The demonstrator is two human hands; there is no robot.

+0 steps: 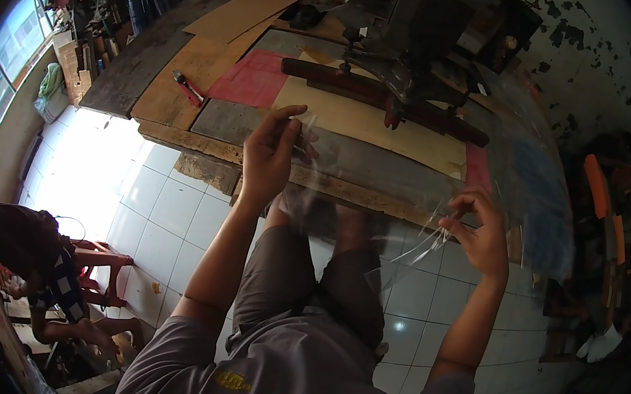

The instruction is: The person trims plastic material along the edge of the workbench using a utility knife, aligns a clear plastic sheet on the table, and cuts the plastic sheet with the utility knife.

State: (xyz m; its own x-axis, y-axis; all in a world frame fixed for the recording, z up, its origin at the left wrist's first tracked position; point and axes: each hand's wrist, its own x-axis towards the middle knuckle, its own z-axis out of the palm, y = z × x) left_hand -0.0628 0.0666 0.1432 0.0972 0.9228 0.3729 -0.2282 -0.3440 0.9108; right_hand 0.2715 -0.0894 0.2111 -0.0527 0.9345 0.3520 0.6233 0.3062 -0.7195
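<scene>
Clear plastic film (409, 257) hangs before the workbench (238, 131), pinched in the right hand's (480, 230) fingertips; the left hand (273, 146), fingers curled, meets it at the bench's near edge, grip unclear.

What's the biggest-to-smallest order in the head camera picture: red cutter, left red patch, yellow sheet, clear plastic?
1. Yellow sheet
2. Left red patch
3. Red cutter
Clear plastic: see-through and nearer the camera, so I can't rank it.

White tiled floor (194, 219), bright windows (14, 81), a wall (577, 51) (paint peeling in patches).
</scene>
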